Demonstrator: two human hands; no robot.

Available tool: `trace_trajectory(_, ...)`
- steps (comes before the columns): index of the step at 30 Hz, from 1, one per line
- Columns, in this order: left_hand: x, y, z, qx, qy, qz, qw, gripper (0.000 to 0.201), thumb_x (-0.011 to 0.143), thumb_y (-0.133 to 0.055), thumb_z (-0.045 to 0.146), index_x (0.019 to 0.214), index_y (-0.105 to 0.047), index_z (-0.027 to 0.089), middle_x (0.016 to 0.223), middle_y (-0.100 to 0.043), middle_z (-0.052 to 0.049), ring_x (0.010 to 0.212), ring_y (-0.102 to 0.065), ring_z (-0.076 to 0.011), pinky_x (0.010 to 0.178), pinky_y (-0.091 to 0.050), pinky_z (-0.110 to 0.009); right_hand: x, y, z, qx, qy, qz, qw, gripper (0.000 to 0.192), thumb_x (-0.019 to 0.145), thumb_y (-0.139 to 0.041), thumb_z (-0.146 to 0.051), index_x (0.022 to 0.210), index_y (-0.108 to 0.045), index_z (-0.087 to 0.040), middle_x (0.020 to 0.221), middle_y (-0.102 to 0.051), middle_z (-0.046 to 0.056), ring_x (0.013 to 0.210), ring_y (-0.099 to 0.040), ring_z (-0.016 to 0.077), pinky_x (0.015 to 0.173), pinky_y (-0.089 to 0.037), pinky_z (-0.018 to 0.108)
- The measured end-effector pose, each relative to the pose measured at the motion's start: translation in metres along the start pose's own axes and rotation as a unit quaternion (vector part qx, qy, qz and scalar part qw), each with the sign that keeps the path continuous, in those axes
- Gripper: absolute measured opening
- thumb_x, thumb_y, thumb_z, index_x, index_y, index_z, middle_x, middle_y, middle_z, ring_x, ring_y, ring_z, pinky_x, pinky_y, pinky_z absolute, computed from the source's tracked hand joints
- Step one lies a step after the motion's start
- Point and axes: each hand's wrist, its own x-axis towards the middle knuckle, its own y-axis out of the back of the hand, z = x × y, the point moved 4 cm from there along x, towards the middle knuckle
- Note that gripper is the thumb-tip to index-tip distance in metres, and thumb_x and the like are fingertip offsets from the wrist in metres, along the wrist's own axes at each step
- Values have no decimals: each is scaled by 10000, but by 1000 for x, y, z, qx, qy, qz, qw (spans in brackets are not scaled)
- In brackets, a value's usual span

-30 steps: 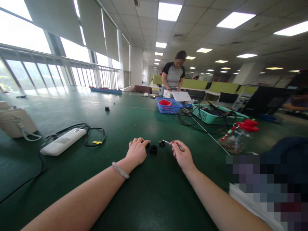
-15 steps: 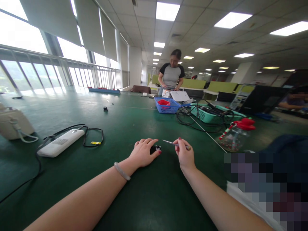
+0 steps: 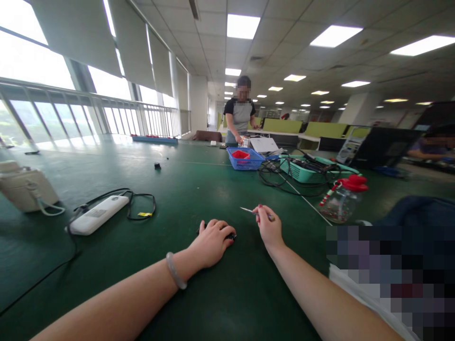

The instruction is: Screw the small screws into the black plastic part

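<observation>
Here, taking the small black part (image 3: 230, 235) as the landmark: far to its left on the green tabletop (image 3: 185, 189) sits a beige device (image 3: 26, 189), and nearer in, a white power strip (image 3: 97, 214) with its black cord (image 3: 142, 208) looped beside it. The left hand (image 3: 212, 242), a pale bangle (image 3: 173, 270) on its wrist, lies over the part with fingers curled down on it; only a sliver of black shows at the fingertips, so the grip is closed over it, pressing it to the tabletop. Just right of the part, the right hand (image 3: 269, 227) pinches thin metal tweezers (image 3: 253, 211), tips pointing left and raised above it. Farther right stands a clear jar with a red lid (image 3: 343, 201); beyond it are a blue basket (image 3: 246, 158), a green tray (image 3: 309, 171) and tangled cables. A person stands behind the basket.

The part is tiny and mostly hidden, so the tweezers could poke a finger, or flick the part away.
</observation>
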Motion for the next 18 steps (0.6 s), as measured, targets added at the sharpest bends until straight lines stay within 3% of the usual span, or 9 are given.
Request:
trace_trajectory(4, -52, 16, -6, 4, 25, -32, 999, 267, 944, -447, 359, 1170, -587, 387, 1333, -544, -11, 1321, -411, -282, 1109, -190, -676, -2, -1, -2, 14, -5, -16, 1000, 403, 879, -518, -552, 702, -608, -201, 567, -459, -34, 494, -405, 115, 446, -309, 235)
trace_trajectory(7, -106, 27, -32, 16, 79, -33, 996, 275, 936, -441, 343, 1151, -600, 408, 1379, -529, 9, 1335, -420, -266, 1128, -216, -638, -3, -2, -6, 26, -6, -24, 999, 413, 866, -528, -570, 700, -608, -201, 566, -465, -31, 484, -404, 114, 437, -310, 236)
trace_trajectory(10, -162, 35, -86, 45, 115, 6, 992, 303, 927, -436, 378, 1175, -600, 438, 1394, -539, 28, 1314, -465, -259, 1145, -234, -593, -6, -5, -10, 31, -2, -37, 999, 420, 858, -535, -580, 703, -610, -198, 563, -466, -28, 477, -404, 114, 433, -315, 237)
trace_trajectory(13, -208, 45, -157, 61, 146, 62, 985, 317, 873, -508, 448, 1163, -636, 432, 1358, -588, 36, 1265, -522, -266, 1104, -370, -473, -8, -10, -11, 29, 7, -60, 998, 411, 875, -528, -563, 712, -611, -194, 565, -459, -28, 483, -403, 113, 432, -306, 233)
trace_trajectory(16, -237, 59, -216, 44, 164, 109, 979, 308, 815, -565, 471, 1093, -687, 419, 1286, -648, 66, 1205, -577, -258, 1072, -416, -396, -10, -13, -11, 21, 15, -79, 997, 408, 894, -512, -548, 721, -610, -192, 566, -457, -29, 480, -393, 108, 426, -289, 230)
trace_trajectory(18, -245, 67, -238, 29, 170, 113, 979, 311, 773, -603, 489, 1052, -709, 402, 1222, -688, 73, 1147, -621, -254, 1025, -458, -368, -10, -14, -10, 13, 19, -85, 996, 414, 896, -509, -551, 722, -611, -190, 566, -459, -28, 478, -390, 108, 424, -287, 231)
